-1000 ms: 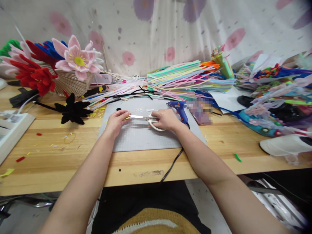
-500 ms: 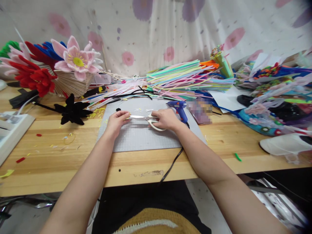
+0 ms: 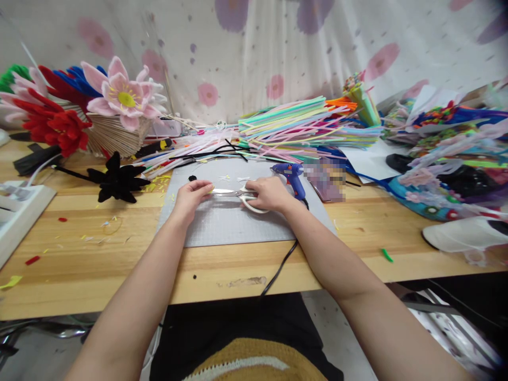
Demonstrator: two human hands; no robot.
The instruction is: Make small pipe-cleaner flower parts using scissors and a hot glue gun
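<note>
Over the grey cutting mat (image 3: 238, 227), my right hand (image 3: 269, 193) grips a pair of scissors (image 3: 232, 192) by the white handles. The blades point left and lie nearly closed, their tips at the fingers of my left hand (image 3: 191, 199). That hand is pinched shut on a tiny yellowish piece, too small to name, at the blade tips. Small white and yellow scraps (image 3: 225, 178) lie on the mat beyond the blades. A small black fuzzy piece (image 3: 192, 178) rests just past my left hand. Right of my right hand is a blue glue gun (image 3: 291, 177).
Bundles of pastel pipe cleaners (image 3: 293, 124) lie along the back. A black pipe-cleaner flower (image 3: 118, 178) and a pink flower (image 3: 125, 98) are on the left, near a white power strip (image 3: 19, 217). A white bottle-like object (image 3: 462, 234) lies right. The glue gun's cord (image 3: 281, 267) crosses the front edge.
Almost nothing differs. Both hands and the scissors hold nearly the same place, with only a very slight shift at the fingers and blades.
</note>
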